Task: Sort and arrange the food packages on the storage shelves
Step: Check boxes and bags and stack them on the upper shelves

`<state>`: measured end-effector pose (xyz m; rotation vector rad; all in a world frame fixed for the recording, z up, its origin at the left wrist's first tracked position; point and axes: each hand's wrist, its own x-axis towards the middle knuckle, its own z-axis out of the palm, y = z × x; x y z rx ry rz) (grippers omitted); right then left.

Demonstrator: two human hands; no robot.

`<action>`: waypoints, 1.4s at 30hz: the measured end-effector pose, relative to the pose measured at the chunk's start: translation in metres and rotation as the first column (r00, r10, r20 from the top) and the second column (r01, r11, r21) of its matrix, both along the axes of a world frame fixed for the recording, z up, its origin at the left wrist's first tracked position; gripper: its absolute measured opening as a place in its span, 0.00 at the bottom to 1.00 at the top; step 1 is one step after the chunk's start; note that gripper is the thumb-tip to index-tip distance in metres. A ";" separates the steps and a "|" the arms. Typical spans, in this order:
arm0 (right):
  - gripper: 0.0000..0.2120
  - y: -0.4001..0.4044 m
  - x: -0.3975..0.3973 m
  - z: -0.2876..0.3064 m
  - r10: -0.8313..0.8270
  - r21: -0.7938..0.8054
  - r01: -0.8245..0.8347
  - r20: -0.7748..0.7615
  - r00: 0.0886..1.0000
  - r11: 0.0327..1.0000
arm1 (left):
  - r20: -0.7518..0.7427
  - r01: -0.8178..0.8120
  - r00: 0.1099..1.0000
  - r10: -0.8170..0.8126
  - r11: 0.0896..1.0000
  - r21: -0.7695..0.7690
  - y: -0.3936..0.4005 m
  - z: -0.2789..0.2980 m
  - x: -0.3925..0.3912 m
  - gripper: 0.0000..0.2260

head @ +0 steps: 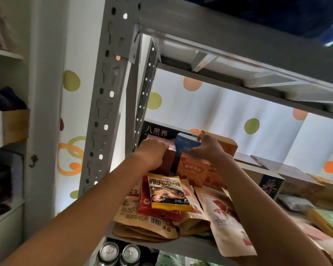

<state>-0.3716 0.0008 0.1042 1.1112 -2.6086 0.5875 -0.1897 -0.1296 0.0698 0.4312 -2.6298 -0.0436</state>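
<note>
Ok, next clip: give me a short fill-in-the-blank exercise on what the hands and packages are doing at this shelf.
1. The right hand grips a small ____ box above the orange box.
2. The yellow pouch lies on top of a ____ pouch.
3. Below the shelf stand two metal ____.
4. The left hand reaches toward the shelf's ____ end.

Missing words: blue; red; cans; left

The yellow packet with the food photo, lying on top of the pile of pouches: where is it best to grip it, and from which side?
Probably pinch the yellow packet with the food photo at its lower sealed edge, coming from the front of the shelf. It lies flat on the red pouch, that edge faces the person, and nothing covers it, while the orange box crowds its far end.
</note>
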 end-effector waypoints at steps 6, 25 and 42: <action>0.27 -0.005 -0.010 0.010 -0.012 0.096 0.013 -0.013 1.000 0.995 | 0.058 0.029 0.998 -0.027 0.999 -0.027 -0.005 0.003 0.001 0.17; 0.20 0.015 0.007 0.092 -0.017 -0.105 -0.006 -0.215 0.976 0.994 | 0.181 0.008 0.984 -0.005 1.000 -0.012 0.002 0.014 0.007 0.21; 0.19 0.110 0.131 0.091 0.121 -0.523 -0.144 -0.078 0.990 0.840 | -0.555 0.409 0.829 0.062 0.608 0.680 0.058 0.038 0.041 0.18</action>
